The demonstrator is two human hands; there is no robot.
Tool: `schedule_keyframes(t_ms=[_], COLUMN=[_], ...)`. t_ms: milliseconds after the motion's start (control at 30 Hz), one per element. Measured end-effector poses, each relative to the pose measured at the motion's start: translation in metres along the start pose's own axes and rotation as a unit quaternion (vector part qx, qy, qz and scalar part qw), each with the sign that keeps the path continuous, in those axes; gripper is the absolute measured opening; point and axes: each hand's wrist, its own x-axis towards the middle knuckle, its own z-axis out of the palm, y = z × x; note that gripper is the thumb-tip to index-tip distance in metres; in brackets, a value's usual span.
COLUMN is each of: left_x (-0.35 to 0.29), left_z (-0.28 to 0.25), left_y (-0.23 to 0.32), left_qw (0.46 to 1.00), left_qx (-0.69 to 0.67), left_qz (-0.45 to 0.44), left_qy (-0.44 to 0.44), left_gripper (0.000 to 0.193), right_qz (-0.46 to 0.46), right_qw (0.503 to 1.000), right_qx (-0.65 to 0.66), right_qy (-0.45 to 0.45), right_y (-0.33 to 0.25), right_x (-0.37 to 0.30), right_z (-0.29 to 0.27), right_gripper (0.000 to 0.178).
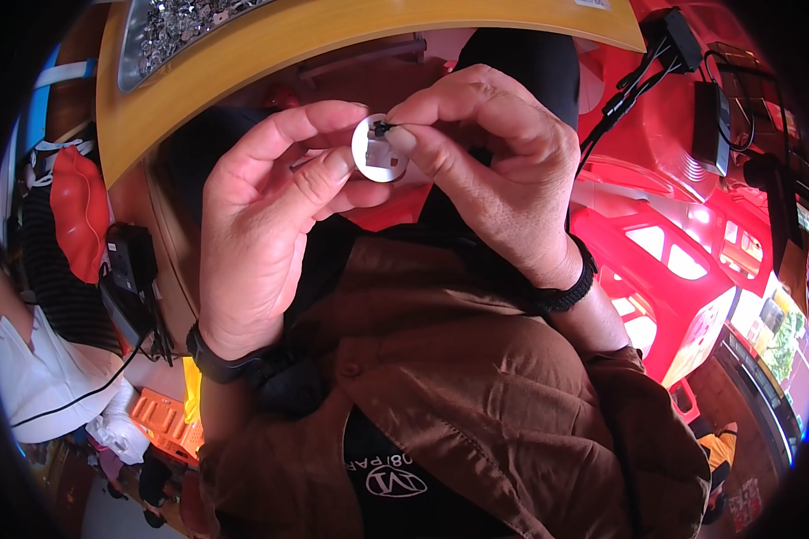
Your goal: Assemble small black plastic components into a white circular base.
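Between my hands, above my lap, is a small round white disc (379,162) with cut-out shapes in it. My left hand (274,184) pinches the disc's left edge between thumb and fingers. A tiny black piece (382,128) lies against the disc's upper part. My right hand (503,153) grips that black piece between thumb and forefinger, its fingertips touching the disc. The fingertips partly hide the piece, so its exact kind does not show.
Beyond my hands runs a yellow wooden table edge (422,36). On it stands a metal tray (128,67) full of small shiny parts (184,31). Red plastic chairs (643,269) stand to the right, near black cables (616,108) and a power adapter (712,126). Other people are at the lower left.
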Motion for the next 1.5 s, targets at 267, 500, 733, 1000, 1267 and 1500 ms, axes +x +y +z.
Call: schedule_keyframes(t_ms=[267, 500, 733, 1000, 1267, 1500], left_x=[0.008, 0.008, 0.023, 0.048, 0.062, 0.061], left_z=[-0.003, -0.008, -0.004, 0.014, 0.034, 0.045], left_y=[0.003, 0.012, 0.028, 0.032, 0.027, 0.025], left_qw=[0.998, 0.995, 0.995, 0.989, 0.992, 0.997], left_qx=[-0.056, -0.101, -0.089, -0.122, -0.086, 0.001], left_qz=[-0.004, -0.02, -0.019, -0.055, -0.067, -0.064], left_qy=[-0.015, -0.014, -0.028, -0.062, -0.055, -0.038], left_gripper=[0.027, 0.023, 0.019, 0.024, 0.027, 0.02], right_qz=[0.072, 0.208, 0.132, 0.102, 0.112, -0.086], right_qw=[0.994, 0.932, 0.955, 0.971, 0.983, 0.99], right_qx=[0.08, 0.29, 0.264, 0.209, 0.134, -0.008], right_qy=[-0.017, -0.067, -0.015, 0.054, 0.061, 0.111], right_y=[0.004, -0.019, -0.025, -0.009, 0.001, 0.008], right_x=[0.005, 0.01, 0.023, 0.038, 0.036, 0.033], right_z=[-0.008, -0.028, -0.044, -0.046, -0.046, -0.044], right_gripper=[0.007, 0.009, 0.008, 0.015, 0.026, 0.025])
